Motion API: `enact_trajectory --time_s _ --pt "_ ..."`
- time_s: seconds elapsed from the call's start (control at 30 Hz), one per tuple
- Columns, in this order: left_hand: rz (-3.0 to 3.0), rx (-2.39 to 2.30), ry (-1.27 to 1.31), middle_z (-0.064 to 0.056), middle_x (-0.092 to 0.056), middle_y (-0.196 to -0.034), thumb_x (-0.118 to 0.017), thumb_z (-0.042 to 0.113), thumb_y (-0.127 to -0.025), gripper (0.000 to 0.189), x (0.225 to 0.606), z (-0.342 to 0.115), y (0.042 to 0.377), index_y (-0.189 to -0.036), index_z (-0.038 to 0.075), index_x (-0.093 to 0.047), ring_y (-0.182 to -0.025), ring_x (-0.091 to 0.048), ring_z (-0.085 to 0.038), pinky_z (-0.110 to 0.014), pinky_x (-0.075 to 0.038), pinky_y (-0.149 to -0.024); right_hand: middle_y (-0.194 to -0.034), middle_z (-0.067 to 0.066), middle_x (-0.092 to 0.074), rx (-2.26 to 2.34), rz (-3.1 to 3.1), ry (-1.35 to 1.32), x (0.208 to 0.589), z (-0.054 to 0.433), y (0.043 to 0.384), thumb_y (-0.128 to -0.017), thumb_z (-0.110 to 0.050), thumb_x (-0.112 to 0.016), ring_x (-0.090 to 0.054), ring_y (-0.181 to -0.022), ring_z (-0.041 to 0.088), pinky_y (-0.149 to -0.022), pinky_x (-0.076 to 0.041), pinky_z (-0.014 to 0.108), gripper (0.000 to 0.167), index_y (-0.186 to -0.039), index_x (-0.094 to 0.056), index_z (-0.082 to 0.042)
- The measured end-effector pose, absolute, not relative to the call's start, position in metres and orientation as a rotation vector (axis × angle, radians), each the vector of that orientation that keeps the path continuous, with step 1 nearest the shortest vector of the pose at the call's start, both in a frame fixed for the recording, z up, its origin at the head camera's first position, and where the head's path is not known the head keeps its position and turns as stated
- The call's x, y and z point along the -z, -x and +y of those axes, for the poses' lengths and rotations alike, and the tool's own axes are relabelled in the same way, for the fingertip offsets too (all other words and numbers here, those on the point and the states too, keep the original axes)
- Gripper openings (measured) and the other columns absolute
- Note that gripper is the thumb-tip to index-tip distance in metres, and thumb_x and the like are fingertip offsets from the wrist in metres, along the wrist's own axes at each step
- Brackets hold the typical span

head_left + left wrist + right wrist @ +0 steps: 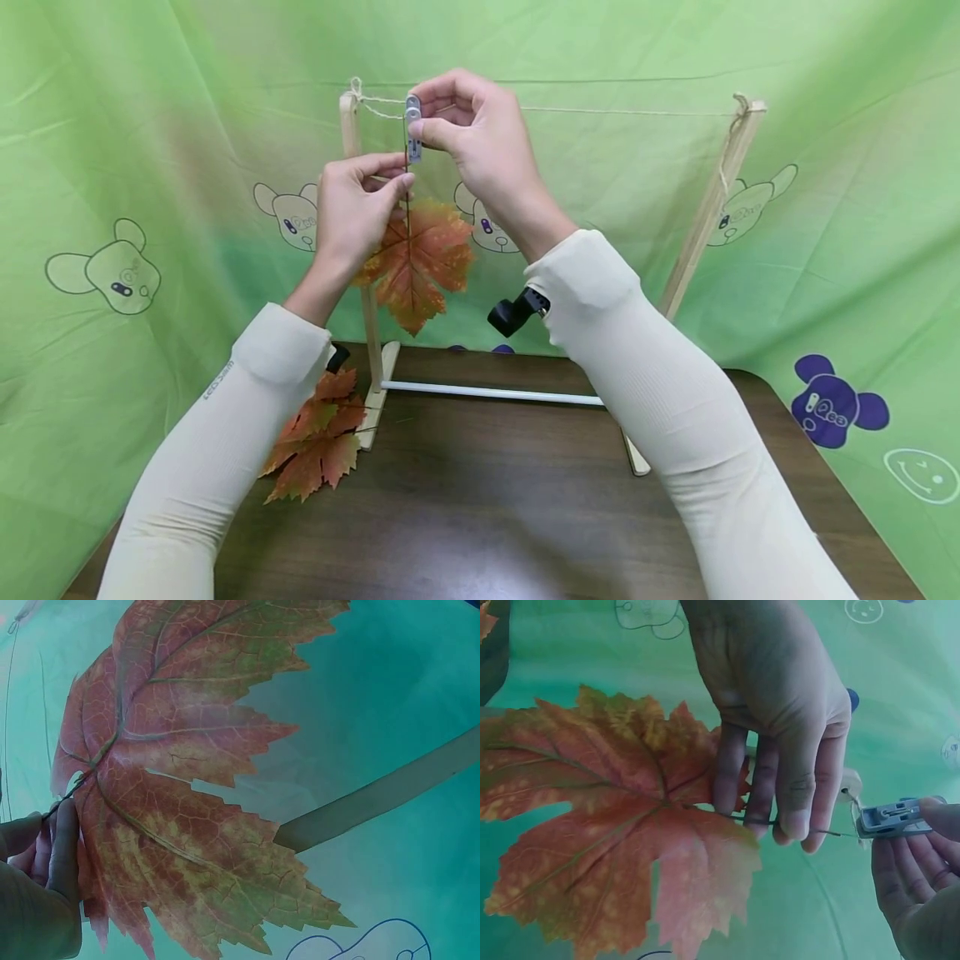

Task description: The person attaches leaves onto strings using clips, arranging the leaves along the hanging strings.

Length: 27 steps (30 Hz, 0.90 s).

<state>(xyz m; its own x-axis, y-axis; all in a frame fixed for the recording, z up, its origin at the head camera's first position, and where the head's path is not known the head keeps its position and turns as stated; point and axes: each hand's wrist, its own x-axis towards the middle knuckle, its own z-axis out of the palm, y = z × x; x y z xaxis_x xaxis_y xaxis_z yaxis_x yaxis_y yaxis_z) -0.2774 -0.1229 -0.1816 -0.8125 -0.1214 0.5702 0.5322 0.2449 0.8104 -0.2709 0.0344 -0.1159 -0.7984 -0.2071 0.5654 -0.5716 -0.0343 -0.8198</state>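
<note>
An orange-red artificial maple leaf (423,265) hangs tip down below my left hand (354,204), whose thumb and fingers pinch its thin dark stem. In the left wrist view, the grip on the leaf (187,847) sits close to the blade. My right hand (487,137) holds a grey clothespin (414,133) upright between thumb and fingers, at the twine (630,111) near the left post. The right wrist view shows the clothespin (892,817) with its gripping end at the twine and the tip of the leaf's stem right beside it.
A wooden frame carries the twine between its left post (371,325) and right post (712,208), with a white crossbar (487,392) low between them. More maple leaves (318,442) lie on the dark wooden table (487,500) under my left forearm. Green printed cloth (637,42) surrounds it.
</note>
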Motion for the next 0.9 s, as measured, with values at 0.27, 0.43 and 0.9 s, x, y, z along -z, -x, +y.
enact_trajectory --time_s 0.27,0.43,0.9 --pt "-2.002 1.610 0.374 -0.011 -0.076 -0.097 -0.074 0.004 -0.097 0.021 0.180 -0.121 0.278 -0.117 0.001 -0.079 -0.073 -0.071 -0.007 -0.021 -0.061 -0.065 -0.095 0.005 -0.069 -1.974 -1.930 -0.805 0.104 0.028 0.274 -0.090 0.012 -0.073 -0.069 -0.092 0.018 -0.093 -0.058 0.030 0.021 -0.108 -0.072 0.001" --pt "-2.004 1.626 0.371 -0.012 -0.075 -0.099 -0.073 0.004 -0.097 0.022 0.179 -0.120 0.278 -0.118 0.001 -0.079 -0.075 -0.072 -0.008 -0.021 -0.061 -0.066 -0.094 0.005 -0.068 -1.979 -1.933 -0.785 0.099 0.025 0.276 -0.090 0.012 -0.073 -0.069 -0.089 0.017 -0.093 -0.059 0.030 0.020 -0.107 -0.072 0.001" --pt "-2.017 1.602 0.353 -0.016 -0.078 -0.108 -0.073 0.006 -0.098 0.023 0.178 -0.120 0.278 -0.119 0.001 -0.078 -0.075 -0.073 -0.008 -0.020 -0.061 -0.066 -0.091 0.004 -0.068 -2.023 -1.877 -0.704 0.084 0.016 0.280 -0.089 0.014 -0.073 -0.068 -0.087 0.016 -0.090 -0.060 0.028 0.019 -0.104 -0.072 0.002"
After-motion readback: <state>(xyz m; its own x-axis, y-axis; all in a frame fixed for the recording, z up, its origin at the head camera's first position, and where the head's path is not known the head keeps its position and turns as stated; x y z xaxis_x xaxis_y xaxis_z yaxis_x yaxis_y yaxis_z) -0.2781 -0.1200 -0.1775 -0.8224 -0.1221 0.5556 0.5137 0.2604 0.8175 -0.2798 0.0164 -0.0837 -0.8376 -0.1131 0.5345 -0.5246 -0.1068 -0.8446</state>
